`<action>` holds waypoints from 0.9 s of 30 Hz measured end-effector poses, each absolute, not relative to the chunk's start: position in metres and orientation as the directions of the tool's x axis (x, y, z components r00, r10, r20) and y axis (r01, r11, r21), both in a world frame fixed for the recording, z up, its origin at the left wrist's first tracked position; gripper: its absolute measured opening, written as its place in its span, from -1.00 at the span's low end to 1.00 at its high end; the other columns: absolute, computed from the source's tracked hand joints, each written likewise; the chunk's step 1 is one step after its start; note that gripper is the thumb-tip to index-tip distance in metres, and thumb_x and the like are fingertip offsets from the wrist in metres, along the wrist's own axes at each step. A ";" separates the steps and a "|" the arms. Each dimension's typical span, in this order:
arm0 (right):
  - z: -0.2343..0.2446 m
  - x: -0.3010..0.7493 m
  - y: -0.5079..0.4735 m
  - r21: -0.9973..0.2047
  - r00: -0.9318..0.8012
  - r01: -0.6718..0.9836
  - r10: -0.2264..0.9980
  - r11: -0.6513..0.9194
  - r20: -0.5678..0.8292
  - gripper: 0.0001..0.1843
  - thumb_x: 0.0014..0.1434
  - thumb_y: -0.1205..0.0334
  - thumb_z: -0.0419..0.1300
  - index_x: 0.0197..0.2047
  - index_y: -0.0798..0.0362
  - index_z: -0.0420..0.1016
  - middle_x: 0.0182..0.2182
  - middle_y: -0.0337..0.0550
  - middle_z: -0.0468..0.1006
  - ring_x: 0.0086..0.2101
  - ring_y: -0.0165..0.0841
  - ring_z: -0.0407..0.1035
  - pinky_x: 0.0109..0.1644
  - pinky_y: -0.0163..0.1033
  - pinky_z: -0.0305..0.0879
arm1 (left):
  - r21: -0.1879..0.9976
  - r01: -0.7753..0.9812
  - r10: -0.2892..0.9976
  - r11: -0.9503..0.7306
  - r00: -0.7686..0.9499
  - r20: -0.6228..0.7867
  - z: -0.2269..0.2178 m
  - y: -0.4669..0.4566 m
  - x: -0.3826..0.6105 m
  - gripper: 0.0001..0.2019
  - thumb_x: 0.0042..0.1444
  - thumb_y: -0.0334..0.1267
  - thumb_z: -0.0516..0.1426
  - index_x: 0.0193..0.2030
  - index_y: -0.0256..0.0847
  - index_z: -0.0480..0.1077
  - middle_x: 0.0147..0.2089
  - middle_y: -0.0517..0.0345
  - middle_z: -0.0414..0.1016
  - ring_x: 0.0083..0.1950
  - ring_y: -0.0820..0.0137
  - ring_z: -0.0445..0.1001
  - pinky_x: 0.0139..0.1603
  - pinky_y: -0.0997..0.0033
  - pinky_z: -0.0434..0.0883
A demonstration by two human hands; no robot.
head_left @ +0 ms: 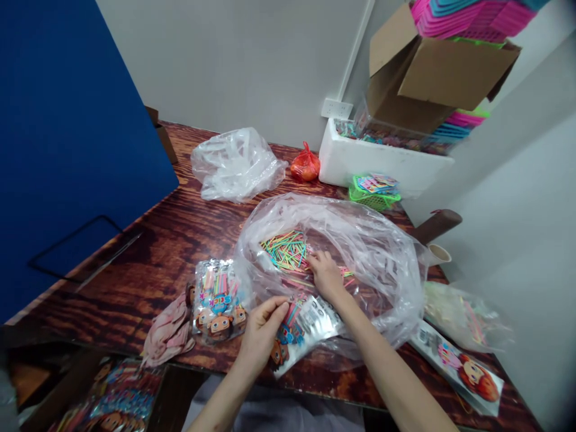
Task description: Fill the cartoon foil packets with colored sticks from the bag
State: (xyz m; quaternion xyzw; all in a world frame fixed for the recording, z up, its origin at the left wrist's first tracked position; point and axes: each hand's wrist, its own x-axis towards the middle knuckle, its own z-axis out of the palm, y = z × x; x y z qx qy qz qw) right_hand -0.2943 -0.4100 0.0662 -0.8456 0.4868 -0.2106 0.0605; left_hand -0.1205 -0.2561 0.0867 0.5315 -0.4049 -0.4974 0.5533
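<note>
Now the left hand [263,327] pinches the top edge of a printed packet [310,327] at the near edge of the big clear bag [373,240]; inside that bag the right hand [326,276] lies on colored sticks [285,249], fingers bent, grip unclear.

A dark wood-grain table [148,240] fills the middle. White walls [252,60] rise at 12 o'clock, with a socket [336,108] at 1 o'clock. A blue panel [67,138] stands at 9 o'clock.

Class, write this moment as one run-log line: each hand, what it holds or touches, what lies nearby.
left hand: holds printed packet | right hand: inside clear bag, touching coloured sticks | nearby: filled packet, wooden table
</note>
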 end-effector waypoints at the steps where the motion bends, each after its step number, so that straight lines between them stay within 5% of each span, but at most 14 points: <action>1: 0.064 -0.292 -0.412 -0.218 0.481 -0.808 -0.826 -0.548 0.292 -0.76 0.25 0.40 0.05 -0.17 0.05 0.53 -0.12 0.06 0.49 -0.10 -0.15 0.25 -0.10 -0.13 0.21 | 0.990 0.125 -0.982 -0.063 0.170 -0.084 0.086 -0.256 -0.120 -0.73 0.11 -0.06 0.18 -0.21 -0.20 0.57 -0.28 0.12 0.58 -0.24 0.36 0.46 -0.20 0.48 0.40; 3: 0.064 -0.290 -0.411 -0.138 0.522 -0.807 -0.803 -0.574 0.287 -0.81 0.24 0.39 0.07 -0.23 0.06 0.51 -0.15 0.06 0.48 -0.13 -0.16 0.25 -0.12 -0.14 0.20 | 0.990 0.124 -0.982 -0.068 0.167 -0.089 0.086 -0.256 -0.119 -0.74 0.12 -0.07 0.18 -0.22 -0.20 0.57 -0.28 0.13 0.57 -0.24 0.36 0.46 -0.20 0.48 0.39; 5: 0.069 -0.293 -0.405 -0.217 0.497 -0.793 -0.810 -0.569 0.309 -0.82 0.25 0.40 0.06 -0.30 0.05 0.48 -0.22 0.03 0.48 -0.17 -0.19 0.27 -0.12 -0.15 0.19 | 0.991 0.113 -0.982 -0.073 0.168 -0.091 0.087 -0.257 -0.118 -0.74 0.12 -0.07 0.18 -0.22 -0.20 0.57 -0.29 0.13 0.57 -0.25 0.36 0.46 -0.22 0.49 0.39; 8: 0.090 -0.298 -0.388 -0.610 0.319 -0.631 -0.877 -0.479 0.359 -0.86 0.26 0.34 0.07 -0.32 0.03 0.43 -0.34 -0.10 0.46 -0.27 -0.27 0.32 -0.18 -0.19 0.23 | 0.995 0.079 -0.982 -0.068 0.169 -0.081 0.092 -0.258 -0.119 -0.74 0.13 -0.08 0.17 -0.22 -0.20 0.57 -0.28 0.13 0.58 -0.24 0.35 0.46 -0.21 0.48 0.38; 11: 0.123 -0.294 -0.358 -0.912 0.053 -0.230 -0.940 -0.340 0.337 -0.87 0.22 0.22 0.19 -0.14 -0.01 0.39 -0.37 -0.24 0.42 -0.36 -0.35 0.34 -0.29 -0.26 0.28 | 0.998 0.053 -0.985 -0.043 0.166 -0.051 0.096 -0.261 -0.122 -0.76 0.14 -0.11 0.15 -0.22 -0.21 0.57 -0.26 0.12 0.59 -0.20 0.33 0.48 -0.16 0.46 0.39; 14: 0.151 -0.283 -0.329 -0.933 -0.096 -0.056 -0.928 -0.356 0.359 -0.69 0.18 0.23 0.25 0.00 -0.07 0.34 -0.31 -0.25 0.44 -0.33 -0.38 0.36 -0.25 -0.29 0.32 | 0.998 0.054 -0.986 -0.016 0.165 -0.025 0.100 -0.262 -0.127 -0.78 0.13 -0.14 0.16 -0.24 -0.22 0.57 -0.27 0.11 0.59 -0.21 0.33 0.48 -0.16 0.45 0.39; 23: 0.146 -0.264 -0.306 -0.953 0.149 -0.097 -0.951 -0.287 0.271 -0.91 0.19 0.28 0.23 -0.20 0.00 0.41 -0.33 -0.26 0.46 -0.29 -0.39 0.37 -0.16 -0.27 0.29 | 0.986 0.162 -0.982 -0.045 0.176 -0.073 0.104 -0.253 -0.128 -0.80 0.09 -0.14 0.20 -0.27 -0.22 0.55 -0.33 0.17 0.53 -0.28 0.40 0.43 -0.24 0.51 0.36; 27: 0.141 -0.260 -0.296 -0.950 0.025 -0.103 -0.956 -0.295 0.294 -0.93 0.20 0.25 0.21 -0.23 0.01 0.41 -0.28 -0.22 0.50 -0.22 -0.35 0.39 -0.10 -0.24 0.29 | 0.970 0.224 -0.977 -0.089 0.168 -0.128 0.105 -0.251 -0.126 -0.81 0.05 -0.14 0.24 -0.33 -0.24 0.51 -0.42 0.22 0.46 -0.37 0.46 0.37 -0.33 0.55 0.33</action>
